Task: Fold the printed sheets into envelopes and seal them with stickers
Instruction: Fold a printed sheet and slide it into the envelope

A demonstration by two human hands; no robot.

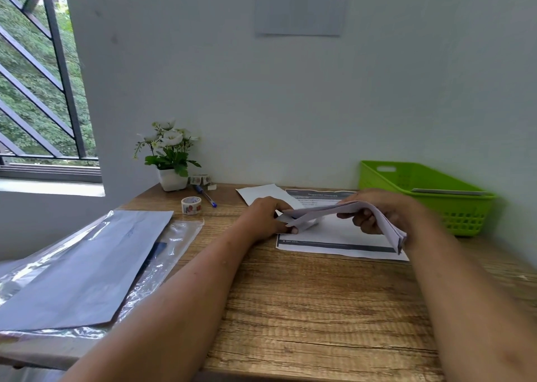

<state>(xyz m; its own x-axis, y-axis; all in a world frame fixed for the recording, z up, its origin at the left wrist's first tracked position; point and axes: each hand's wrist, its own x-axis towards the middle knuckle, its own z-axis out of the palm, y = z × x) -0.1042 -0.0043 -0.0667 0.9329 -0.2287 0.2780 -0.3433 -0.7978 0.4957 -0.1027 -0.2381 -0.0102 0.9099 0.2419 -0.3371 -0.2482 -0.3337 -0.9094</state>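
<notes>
**Inspector:** Begin at the near edge.

**Assistant:** Wooden counter (290, 309). At 9 o'clock, near, a clear plastic sleeve (186, 230) with grey sheets (87, 265) lying on it. Both forearms reach forward over the middle.

**Inspector:** State of the hands?

**Assistant:** Both are gripping. The left hand (266, 217) pinches the left end of the folded sheet (316, 212) with its thumb on top. The right hand (374, 214) has its fingers curled under the right part. The folded sheet is held clear of the counter, above a flat printed sheet (334, 234) that lies directly beneath it.

**Inspector:** Its axis?

**Assistant:** Long axis runs roughly 9 to 3 o'clock, the right end swinging toward 4. One hand at each end, neither nearer than the other.

**Inspector:** Sealing supply?

**Assistant:** A patterned roll (191, 205) stands at about 10 o'clock from the left hand, apart from it, with a pen (207, 198) just beyond. In my judgement this is the sticker stock, and the left hand has the shorter reach. The right hand would have to hold the fold alone.

**Inspector:** Farther back?

**Assistant:** A second roll (200, 179) and a potted plant (171, 160) stand at 11 o'clock against the wall. A green basket (465, 216) sits at 2 o'clock. Something flat lies in it, but I cannot tell what.
</notes>
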